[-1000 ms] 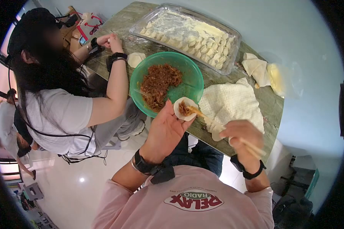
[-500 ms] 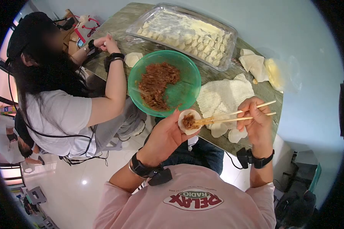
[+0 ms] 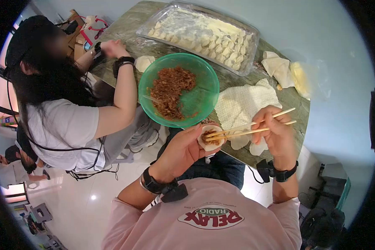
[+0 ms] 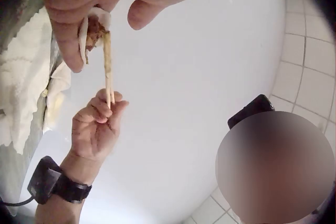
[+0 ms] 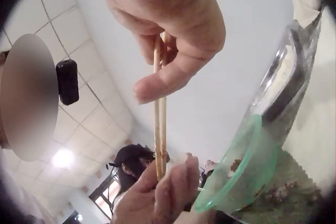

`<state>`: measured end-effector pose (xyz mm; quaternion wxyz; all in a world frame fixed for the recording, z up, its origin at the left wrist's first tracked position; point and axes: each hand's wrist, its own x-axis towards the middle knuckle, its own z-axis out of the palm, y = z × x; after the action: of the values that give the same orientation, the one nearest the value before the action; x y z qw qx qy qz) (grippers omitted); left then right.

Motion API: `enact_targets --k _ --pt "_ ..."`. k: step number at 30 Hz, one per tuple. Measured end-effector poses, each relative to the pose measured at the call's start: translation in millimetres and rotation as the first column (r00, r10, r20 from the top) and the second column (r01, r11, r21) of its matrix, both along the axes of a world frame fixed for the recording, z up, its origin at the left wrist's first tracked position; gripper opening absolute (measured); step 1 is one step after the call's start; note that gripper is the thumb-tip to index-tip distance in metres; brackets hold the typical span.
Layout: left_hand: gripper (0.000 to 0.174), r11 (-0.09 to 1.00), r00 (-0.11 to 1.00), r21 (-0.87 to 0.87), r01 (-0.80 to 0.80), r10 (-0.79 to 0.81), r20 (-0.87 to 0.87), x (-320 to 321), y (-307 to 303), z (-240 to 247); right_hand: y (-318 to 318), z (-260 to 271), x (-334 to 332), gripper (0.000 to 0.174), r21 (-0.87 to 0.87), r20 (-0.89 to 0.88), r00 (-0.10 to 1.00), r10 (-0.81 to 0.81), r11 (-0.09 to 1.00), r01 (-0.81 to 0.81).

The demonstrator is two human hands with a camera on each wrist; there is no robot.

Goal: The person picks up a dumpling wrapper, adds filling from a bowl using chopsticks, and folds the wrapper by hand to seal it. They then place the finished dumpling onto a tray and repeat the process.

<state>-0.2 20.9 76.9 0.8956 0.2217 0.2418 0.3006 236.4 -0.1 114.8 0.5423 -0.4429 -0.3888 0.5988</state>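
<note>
My left hand (image 3: 180,151) holds a round white wrapper (image 3: 217,146) on its curved fingers, just below the green bowl's near rim. Brown filling (image 4: 95,30) lies in the wrapper. Two wooden chopsticks (image 3: 241,132) are pinched in my right hand (image 3: 277,133), their tips on the filling. From the right wrist view, the chopsticks (image 5: 159,113) point down to the wrapper in the left hand (image 5: 157,195). The green bowl (image 3: 204,93) holds a mass of brown filling (image 3: 171,89).
A metal tray (image 3: 254,58) with flour and several dumplings stands at the table's back. Loose wrappers (image 3: 258,146) lie beside a white cloth (image 3: 246,102) at right. Folded cloth (image 3: 276,71) and a yellow bag (image 3: 300,79) are farther right. A person (image 3: 62,112) sits at left, hands over the table.
My right hand has moved up and right from the loose wrappers, chopsticks still held, tips at the filling. The left hand and wrapper have shifted slightly right and down.
</note>
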Motion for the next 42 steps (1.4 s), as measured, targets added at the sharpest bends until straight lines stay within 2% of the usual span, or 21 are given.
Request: enact_targets --k 3,5,7,11,13,15,17,20,25,29,32,34,35,37,41,42 --pt "0.052 1.0 1.0 -0.007 0.023 -0.023 0.013 0 1 -2 1 -5 -1 0.027 -0.029 0.058 0.998 -0.015 0.999 0.017" --pt "0.051 0.999 1.0 0.028 -0.029 0.029 -0.002 -1 1 -5 5 -8 3 0.027 -0.028 0.08 0.997 -0.021 0.999 0.023" --pt "0.05 0.997 0.997 0.007 -0.075 0.075 -0.005 -3 2 -8 8 -9 5 0.026 0.013 -0.017 0.999 -0.027 1.0 0.027" --pt "0.048 0.986 0.986 -0.032 -0.164 0.164 0.001 -8 5 -20 30 -15 -2 0.026 0.081 -0.049 0.997 -0.066 0.994 0.07" --pt "0.046 0.982 0.983 -0.056 -0.18 0.182 0.02 -10 5 -18 48 -24 -9 0.025 0.097 0.026 0.983 -0.181 0.979 0.178" --pt "0.044 0.977 0.979 -0.078 -0.197 0.2 0.038 -13 6 -16 69 -37 -16 0.024 0.123 0.026 0.981 -0.191 0.975 0.186" --pt "0.043 0.972 0.977 -0.108 -0.21 0.212 0.009 -15 5 -15 86 -45 -29 0.024 0.131 0.103 0.969 -0.225 0.969 0.211" --pt "0.05 0.975 0.976 -0.041 -0.216 0.216 -0.01 -20 4 -15 108 -57 -43 0.023 0.154 0.184 0.969 -0.167 0.978 0.14" --pt "0.05 0.97 0.971 -0.042 -0.241 0.241 -0.001 -26 4 -15 132 -76 -60 0.022 0.191 0.379 0.922 -0.076 0.982 0.003" --pt "0.049 0.967 0.968 -0.052 -0.251 0.252 0.0 -29 3 -18 139 -82 -66 0.021 0.185 0.461 0.885 -0.061 0.982 -0.029" --pt "0.049 0.967 0.968 -0.038 -0.251 0.251 -0.003 -30 4 -18 140 -88 -68 0.021 0.209 0.386 0.916 -0.105 0.978 0.024" --pt "0.049 0.967 0.968 -0.042 -0.252 0.252 -0.006 -30 3 -17 141 -89 -64 0.021 0.174 0.212 0.967 -0.14 0.979 0.103" --pt "0.048 0.966 0.967 -0.045 -0.253 0.253 -0.009 -30 3 -17 141 -87 -63 0.021 0.174 0.212 0.967 -0.14 0.979 0.103" --pt "0.048 0.965 0.966 -0.041 -0.26 0.26 -0.008 -30 3 -18 138 -81 -59 0.02 0.105 0.108 0.977 -0.181 0.98 0.17" --pt "0.046 0.961 0.962 -0.041 -0.272 0.272 -0.005 -27 4 -21 137 -80 -46 0.02 0.01 0.034 0.971 -0.238 0.971 0.238" --pt "0.046 0.961 0.962 -0.04 -0.272 0.272 -0.006 -26 5 -23 134 -79 -43 0.02 -0.018 -0.044 0.963 -0.265 0.964 0.265"
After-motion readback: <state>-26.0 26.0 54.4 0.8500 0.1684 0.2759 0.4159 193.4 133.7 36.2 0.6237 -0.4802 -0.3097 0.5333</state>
